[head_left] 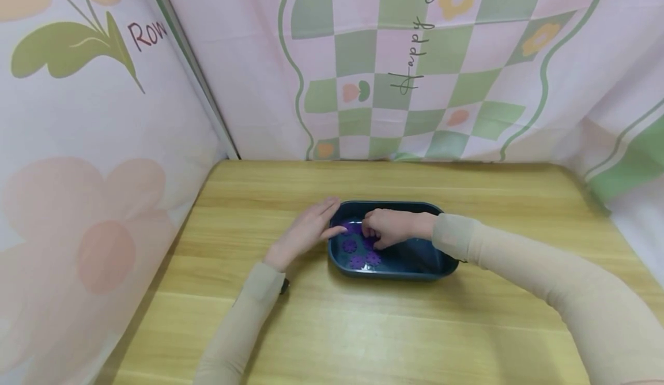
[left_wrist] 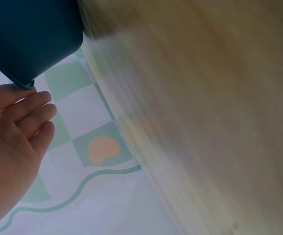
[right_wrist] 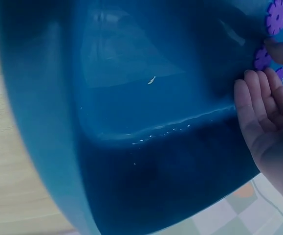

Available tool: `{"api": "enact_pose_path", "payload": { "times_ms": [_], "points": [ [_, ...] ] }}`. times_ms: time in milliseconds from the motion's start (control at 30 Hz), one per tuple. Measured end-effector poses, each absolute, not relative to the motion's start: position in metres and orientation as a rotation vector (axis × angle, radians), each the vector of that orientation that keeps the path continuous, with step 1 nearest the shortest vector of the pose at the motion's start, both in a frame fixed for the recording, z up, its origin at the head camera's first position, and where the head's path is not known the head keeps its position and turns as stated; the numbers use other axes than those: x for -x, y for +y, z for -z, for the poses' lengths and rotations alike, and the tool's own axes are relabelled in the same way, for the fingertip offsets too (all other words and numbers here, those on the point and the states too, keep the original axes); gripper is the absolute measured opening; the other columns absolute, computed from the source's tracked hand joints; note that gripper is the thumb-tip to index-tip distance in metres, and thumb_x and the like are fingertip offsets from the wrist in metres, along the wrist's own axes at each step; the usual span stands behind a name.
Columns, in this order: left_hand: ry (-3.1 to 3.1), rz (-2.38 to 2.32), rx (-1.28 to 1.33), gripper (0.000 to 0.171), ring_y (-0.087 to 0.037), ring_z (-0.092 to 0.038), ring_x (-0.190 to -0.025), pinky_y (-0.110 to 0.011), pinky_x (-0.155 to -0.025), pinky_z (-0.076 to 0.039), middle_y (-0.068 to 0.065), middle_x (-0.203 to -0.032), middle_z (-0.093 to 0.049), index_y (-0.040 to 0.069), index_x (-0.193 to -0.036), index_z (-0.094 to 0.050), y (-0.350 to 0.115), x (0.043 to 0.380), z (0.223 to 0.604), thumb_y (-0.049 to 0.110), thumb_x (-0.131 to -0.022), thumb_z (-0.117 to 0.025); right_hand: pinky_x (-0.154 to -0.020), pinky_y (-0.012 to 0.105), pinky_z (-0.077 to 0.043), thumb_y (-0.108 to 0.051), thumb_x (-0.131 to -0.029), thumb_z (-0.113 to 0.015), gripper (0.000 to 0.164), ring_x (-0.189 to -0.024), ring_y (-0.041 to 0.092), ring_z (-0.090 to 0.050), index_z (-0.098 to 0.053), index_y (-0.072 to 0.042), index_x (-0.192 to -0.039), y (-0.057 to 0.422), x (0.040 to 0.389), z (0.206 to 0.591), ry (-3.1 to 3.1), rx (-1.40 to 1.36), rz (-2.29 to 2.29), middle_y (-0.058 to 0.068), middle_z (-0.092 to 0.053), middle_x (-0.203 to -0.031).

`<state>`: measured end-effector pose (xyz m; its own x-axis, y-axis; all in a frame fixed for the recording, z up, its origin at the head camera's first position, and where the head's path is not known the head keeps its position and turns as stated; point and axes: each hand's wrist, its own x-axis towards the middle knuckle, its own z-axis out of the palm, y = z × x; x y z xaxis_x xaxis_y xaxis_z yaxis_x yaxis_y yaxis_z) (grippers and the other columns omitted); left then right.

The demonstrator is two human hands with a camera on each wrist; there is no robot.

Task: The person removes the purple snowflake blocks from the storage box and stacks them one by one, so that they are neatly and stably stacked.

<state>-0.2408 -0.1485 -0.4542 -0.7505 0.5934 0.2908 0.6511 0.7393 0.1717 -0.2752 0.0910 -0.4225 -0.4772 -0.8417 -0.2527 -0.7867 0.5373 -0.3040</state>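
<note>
Tub, one, dark blue, shiny, long with round ends (head_left: 410, 256), on yellow wooden table (head_left: 394, 321). Purple flat flower-shaped pieces (head_left: 350, 246) inside, at end near left hand (head_left: 307, 226): three easy to count, more partly hidden by right hand (head_left: 392, 227). Right hand inside, fingers bent over pieces; can't tell if pinching one. Left fingers fairly straight, touching tub's end, thumb over edge.

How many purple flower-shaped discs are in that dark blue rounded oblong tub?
At least 5 purple discs: three toward the near left of the tub, one beside the left hand, one by the right hand, which may hide more.
</note>
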Motion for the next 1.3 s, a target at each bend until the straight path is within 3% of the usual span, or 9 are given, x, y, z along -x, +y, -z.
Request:
{"api": "enact_pose_path", "payload": {
  "times_ms": [1300],
  "points": [
    [-2.716, 0.413, 1.004, 0.069, -0.033, -0.051, -0.137, -0.041, -0.118, -0.043, -0.023, -0.147, -0.051, -0.003, -0.145, -0.045, -0.146, 0.238, 0.451, 0.043, -0.097, -0.06, -0.073, 0.022, -0.055, -0.019, -0.08, -0.079, 0.026, -0.078, 0.008, -0.056, -0.067, -0.007, -0.1, 0.102, 0.275, 0.398, 2.445, 1.314, 0.189, 0.002, -0.063, -0.094]
  ]
}}
